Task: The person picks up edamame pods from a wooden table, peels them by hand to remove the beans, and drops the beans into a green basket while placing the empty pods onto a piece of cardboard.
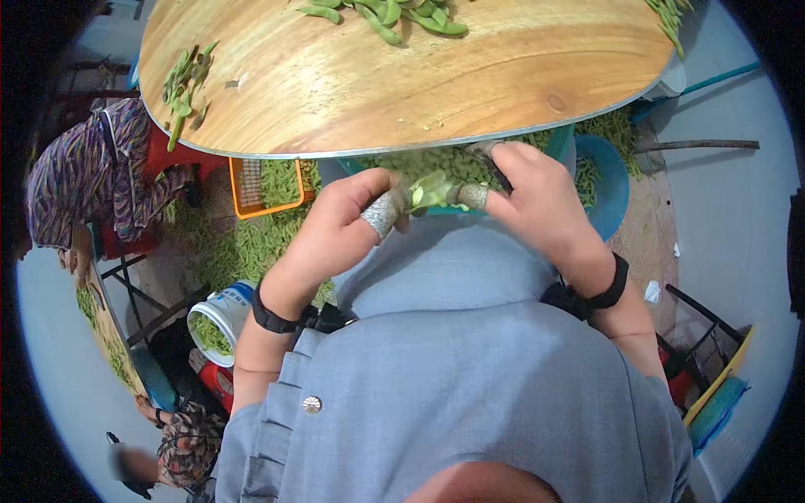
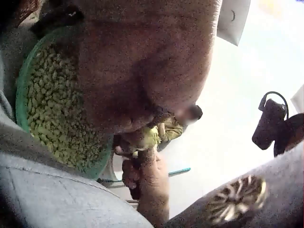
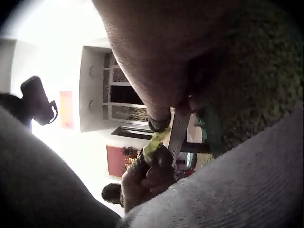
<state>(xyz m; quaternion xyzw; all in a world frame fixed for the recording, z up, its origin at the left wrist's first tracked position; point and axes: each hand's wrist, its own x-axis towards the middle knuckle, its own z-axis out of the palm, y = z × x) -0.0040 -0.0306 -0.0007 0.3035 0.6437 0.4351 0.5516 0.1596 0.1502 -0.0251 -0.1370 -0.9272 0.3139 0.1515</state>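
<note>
In the head view a split green bean pod [image 1: 429, 191] spans the space between both hands. My left hand [image 1: 331, 222] pinches one end, its thumb wrapped in silver tape. At the other end my right hand [image 1: 545, 197] pinches the pod with a wrapped thumb; dark wrapping shows on its index finger. Below the hands sits a green tub [image 2: 21, 97] holding many shelled beans [image 2: 57, 107]. The right wrist view shows the pod [image 3: 156, 142] between the fingertips of both hands. My left palm hides part of the tub in the left wrist view.
A wooden table [image 1: 419, 92] with piles of pods [image 1: 394, 15] stands just ahead. Around me are an orange basket [image 1: 243, 189], a white bucket [image 1: 201, 314], a blue basin [image 1: 616, 193] and pods [image 1: 260, 243] on the floor. Other people [image 1: 71, 184] sit at left.
</note>
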